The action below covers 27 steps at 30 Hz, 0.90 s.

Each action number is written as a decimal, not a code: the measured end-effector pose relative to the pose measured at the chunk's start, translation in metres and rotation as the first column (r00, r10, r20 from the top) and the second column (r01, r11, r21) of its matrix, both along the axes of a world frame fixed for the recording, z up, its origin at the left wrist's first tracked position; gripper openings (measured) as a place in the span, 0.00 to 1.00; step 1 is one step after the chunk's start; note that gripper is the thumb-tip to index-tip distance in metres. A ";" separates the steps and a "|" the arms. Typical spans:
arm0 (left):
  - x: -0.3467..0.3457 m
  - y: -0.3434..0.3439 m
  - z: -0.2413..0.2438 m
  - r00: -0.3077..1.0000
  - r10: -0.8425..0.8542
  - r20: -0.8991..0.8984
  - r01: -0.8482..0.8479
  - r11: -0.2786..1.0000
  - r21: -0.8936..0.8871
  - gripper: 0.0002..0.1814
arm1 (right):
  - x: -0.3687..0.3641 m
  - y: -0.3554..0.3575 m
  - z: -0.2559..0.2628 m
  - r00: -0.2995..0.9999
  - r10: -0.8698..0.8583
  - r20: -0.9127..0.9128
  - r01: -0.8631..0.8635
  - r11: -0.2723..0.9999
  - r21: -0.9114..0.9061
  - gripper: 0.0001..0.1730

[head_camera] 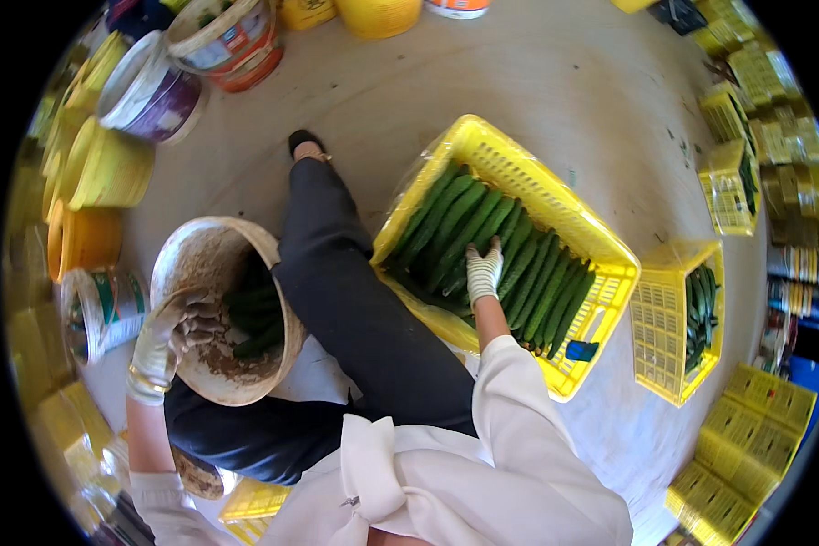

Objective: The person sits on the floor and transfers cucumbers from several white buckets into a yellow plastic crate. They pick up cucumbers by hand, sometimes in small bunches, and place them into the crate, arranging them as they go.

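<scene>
My left hand (177,334), in a pale, soiled glove, is at the mouth of a dirty white plastic bucket (177,252) tilted beside my leg. Its fingers are spread and hold nothing. Dark green cucumbers (263,307) lie inside that bucket. To the right stands a yellow plastic crate (553,191) with a clear liner, holding a row of long green cucumbers (536,293) laid side by side. My right hand (484,273), in a striped white glove, rests on the cucumbers near the middle of the row, thumb and fingers apart; whether it grips one I cannot tell.
Another yellow crate (662,327) of cucumbers stands just right of the lined one. Yellow, white, purple and orange buckets (109,164) line the left and upper left. Stacked yellow crates (744,437) are along the right edge. My leg (362,314) lies between bucket and crate.
</scene>
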<state>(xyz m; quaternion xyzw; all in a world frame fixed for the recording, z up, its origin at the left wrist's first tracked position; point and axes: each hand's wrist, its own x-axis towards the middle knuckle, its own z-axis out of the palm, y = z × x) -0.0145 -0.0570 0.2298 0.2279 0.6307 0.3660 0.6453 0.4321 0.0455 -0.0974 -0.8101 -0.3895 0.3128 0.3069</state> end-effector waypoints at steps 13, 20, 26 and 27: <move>-0.051 0.052 -0.211 -0.309 -0.823 -0.476 0.591 0.225 -0.774 0.50 | 0.033 -0.001 0.009 0.983 0.179 0.044 -0.180 0.983 0.037 0.30; -0.053 0.058 -0.268 -0.032 -0.982 0.184 0.528 -0.173 -0.831 0.47 | 0.021 -0.027 0.071 0.808 0.031 -0.589 -0.004 0.999 0.047 0.21; -0.039 0.022 -0.259 0.025 -0.999 -0.020 0.574 0.031 -0.818 0.42 | -0.019 -0.009 0.128 0.762 0.139 -0.632 -0.015 0.980 0.198 0.19; -0.030 0.026 -0.243 0.106 -0.993 -0.056 0.575 0.107 -0.811 0.40 | -0.029 -0.003 0.147 0.751 0.194 -0.631 -0.030 0.965 0.260 0.18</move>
